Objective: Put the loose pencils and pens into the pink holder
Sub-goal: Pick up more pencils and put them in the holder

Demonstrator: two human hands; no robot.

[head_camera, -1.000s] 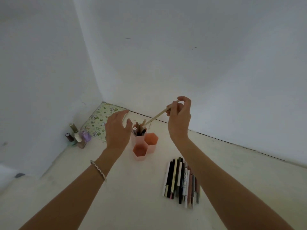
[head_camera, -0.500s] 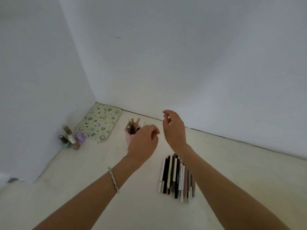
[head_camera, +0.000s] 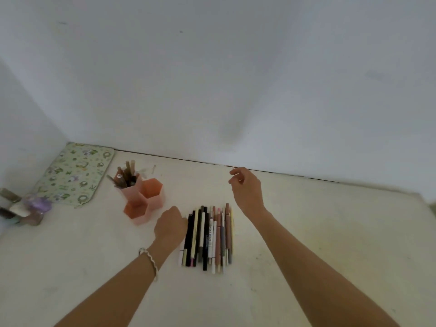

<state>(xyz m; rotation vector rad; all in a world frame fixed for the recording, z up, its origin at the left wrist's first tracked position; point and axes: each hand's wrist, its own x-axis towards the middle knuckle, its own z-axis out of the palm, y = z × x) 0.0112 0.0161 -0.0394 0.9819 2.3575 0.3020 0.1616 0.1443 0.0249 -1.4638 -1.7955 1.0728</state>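
Note:
The pink holder [head_camera: 154,198] has three hexagonal cells and stands left of centre on the pale surface. Its back cell holds several pens and pencils [head_camera: 126,177]; the other two cells look empty. A row of loose pens and pencils [head_camera: 208,237] lies side by side to the holder's right. My left hand [head_camera: 170,224] rests knuckles-up at the left edge of this row, fingers curled under and hidden, touching the outermost pen. My right hand [head_camera: 247,190] hovers above the far end of the row, fingers loosely apart, holding nothing.
A green patterned pouch [head_camera: 75,173] lies flat in the back left corner. Several small bottles [head_camera: 23,208] stand at the left edge. White walls close off the back and left sides.
The right hand let the light pencil go into the holder's back cell and drew back to the right. The left hand came down from beside the holder to the pile's left edge.

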